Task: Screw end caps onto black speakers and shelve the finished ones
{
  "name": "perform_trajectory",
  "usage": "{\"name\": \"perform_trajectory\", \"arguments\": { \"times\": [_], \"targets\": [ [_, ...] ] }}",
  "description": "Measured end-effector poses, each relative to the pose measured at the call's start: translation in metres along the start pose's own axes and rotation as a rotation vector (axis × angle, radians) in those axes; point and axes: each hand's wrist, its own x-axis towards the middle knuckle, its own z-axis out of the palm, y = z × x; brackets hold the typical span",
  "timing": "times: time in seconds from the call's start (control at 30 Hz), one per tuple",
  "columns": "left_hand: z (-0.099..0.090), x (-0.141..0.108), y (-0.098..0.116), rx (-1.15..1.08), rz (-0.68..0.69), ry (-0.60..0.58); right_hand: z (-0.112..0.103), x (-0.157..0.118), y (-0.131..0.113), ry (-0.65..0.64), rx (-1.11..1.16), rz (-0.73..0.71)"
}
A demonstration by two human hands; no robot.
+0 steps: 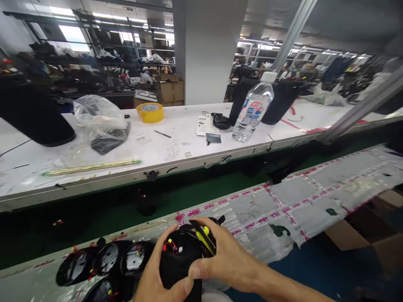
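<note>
A black fabric-covered cylinder (pixel 181 264), which looks like a speaker housing, is held upright at the bottom middle. Thin red and yellow wires with a small white connector (pixel 180 249) show in its open top. My left hand (pixel 157 268) wraps around its left side, thumb across the front. My right hand (pixel 217 256) is closed at its right side, thumb pressing the front. Between the right fingers and the cylinder sits a yellow-and-black tool (pixel 206 239); its exact kind is partly hidden. Just left of my hands stand several similar black cylinders (pixel 108 258) with wires in their tops.
Beyond a green conveyor belt (pixel 189 184) runs a white bench (pixel 176 142). On it are yellow tape (pixel 150 113), a plastic bag (pixel 100 115), a water bottle (pixel 254 109), cards (pixel 208 127) and black cylinders. Cardboard boxes (pixel 349 233) sit at lower right; a metal post (pixel 362 100) crosses the right.
</note>
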Motion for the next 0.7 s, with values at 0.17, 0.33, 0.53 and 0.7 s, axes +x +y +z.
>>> {"name": "perform_trajectory", "arguments": {
  "times": [0.17,0.33,0.53,0.7],
  "targets": [
    [0.036,0.007,0.002,-0.136,0.007,-0.156,-0.016,-0.017,0.009,0.069,0.333,0.032],
    [0.061,0.019,0.006,-0.178,0.008,-0.341,-0.045,-0.05,0.023,0.302,0.252,-0.004],
    [-0.027,0.051,0.008,0.012,-0.008,0.096,-0.096,-0.055,0.068,0.918,-0.453,0.054],
    [-0.143,0.102,-0.012,0.447,0.012,0.446,-0.103,-0.011,0.144,0.973,-0.598,0.131]
  ]
}}
